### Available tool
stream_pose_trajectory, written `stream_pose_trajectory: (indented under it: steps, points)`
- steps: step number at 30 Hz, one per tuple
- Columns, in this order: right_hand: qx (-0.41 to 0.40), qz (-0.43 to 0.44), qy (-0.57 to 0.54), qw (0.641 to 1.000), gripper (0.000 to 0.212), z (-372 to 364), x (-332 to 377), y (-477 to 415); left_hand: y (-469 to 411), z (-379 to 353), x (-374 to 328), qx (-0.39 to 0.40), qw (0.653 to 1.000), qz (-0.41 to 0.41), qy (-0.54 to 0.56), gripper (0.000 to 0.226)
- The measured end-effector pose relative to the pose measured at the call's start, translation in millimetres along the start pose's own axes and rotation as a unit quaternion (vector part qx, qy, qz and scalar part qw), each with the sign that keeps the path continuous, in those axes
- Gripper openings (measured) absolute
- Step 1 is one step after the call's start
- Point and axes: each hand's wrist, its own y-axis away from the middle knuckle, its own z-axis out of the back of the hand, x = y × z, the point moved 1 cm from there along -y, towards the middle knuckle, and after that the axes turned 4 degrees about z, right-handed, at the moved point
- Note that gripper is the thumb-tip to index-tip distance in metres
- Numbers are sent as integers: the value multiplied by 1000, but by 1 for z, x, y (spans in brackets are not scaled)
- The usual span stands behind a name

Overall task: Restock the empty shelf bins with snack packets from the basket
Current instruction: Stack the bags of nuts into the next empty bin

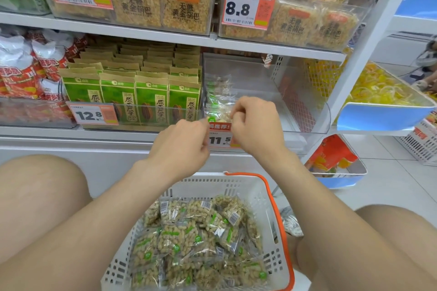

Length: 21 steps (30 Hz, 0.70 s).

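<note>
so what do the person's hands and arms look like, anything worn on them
Both arms are bare up to the frame's edge: no sleeves show. The left hand and right hand have no gloves, and no rings, watch or bracelet can be seen on the fingers or wrists. No markings are visible.

Both hands meet at the front wall of the clear plastic shelf bin (307,111), the left hand (183,142) just left of the right hand (256,123). Between them a clear packet of pale nuts (218,111) stands in the bin's front left corner. Left of the hands sit upright green and brown paper seed packs (132,94). Below the hands, toward the person, the white slotted plastic basket with an orange handle (267,201) holds heaped clear nut packets (196,241). Above the hands, a higher shelf carries clear boxes of puffed rice cakes (184,10).
</note>
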Motion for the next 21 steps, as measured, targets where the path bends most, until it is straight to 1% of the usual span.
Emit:
stream_pose_trajectory:
  steps: [1, 3, 4, 6, 9, 12, 14, 17, 19, 20, 21]
  points:
    - [28, 17, 15, 999, 24, 3, 3, 11, 3, -2, -1, 31, 999, -1, -15, 6]
    - [118, 34, 44, 992, 25, 2, 4, 34, 10, -9, -4, 106, 993, -7, -56, 8]
    - [173, 33, 51, 983, 25, -1, 1, 47, 13, -14, -6, 145, 986, -17, -78, 12]
    - [287, 24, 67, 955, 25, -11, -12, 72, 20, -23, -9, 217, 969, -42, -109, 21]
    - [431, 34, 102, 896, 24, -34, -36, 109, 28, -39, -14, 307, 941, -74, -123, 30]
    - [531, 13, 106, 840, 25, -55, -59, 141, 36, -53, -20, 360, 917, -95, -140, 33]
    - [586, 5, 134, 799, 35, -67, -72, 159, 40, -61, -24, 392, 903, -104, -139, 34]
    - [661, 20, 166, 731, 52, -83, -89, 185, 43, -71, -31, 419, 889, -119, -143, 34]
    - [715, 21, 180, 675, 72, -91, -98, 198, 43, -77, -35, 427, 883, -126, -152, 35]
    - [740, 21, 187, 646, 77, -94, -100, 204, 42, -80, -36, 429, 881, -128, -154, 35]
    - [757, 27, 192, 624, 77, -100, -103, 210, 41, -83, -36, 430, 880, -132, -155, 35]
